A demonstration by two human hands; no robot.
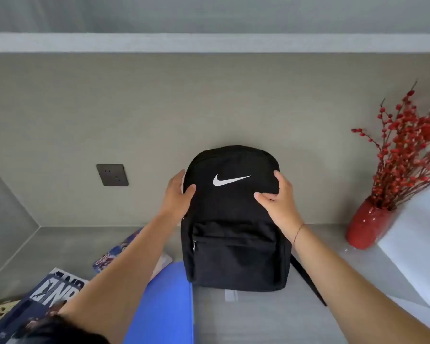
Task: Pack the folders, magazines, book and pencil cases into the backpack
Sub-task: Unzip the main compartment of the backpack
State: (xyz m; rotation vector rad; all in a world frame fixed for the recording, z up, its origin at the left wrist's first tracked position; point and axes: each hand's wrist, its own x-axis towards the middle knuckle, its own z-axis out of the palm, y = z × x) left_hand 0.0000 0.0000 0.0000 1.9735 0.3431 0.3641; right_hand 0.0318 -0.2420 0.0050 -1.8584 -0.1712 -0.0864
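backpack (233, 244) centre, against wall | folder (164, 306), magazines (47, 299) left | vase (368, 224) right

Blue folder (164, 306) cut off by the bottom edge, its left side hidden under the left forearm. Dark magazine (47, 294) cropped at the lower left corner. Smaller magazine (109, 256) mostly covered by that arm, cover print too blurred to read. Red branches (412, 150) clipped at the right edge. Backpack (233, 244) zipper state impossible to tell.
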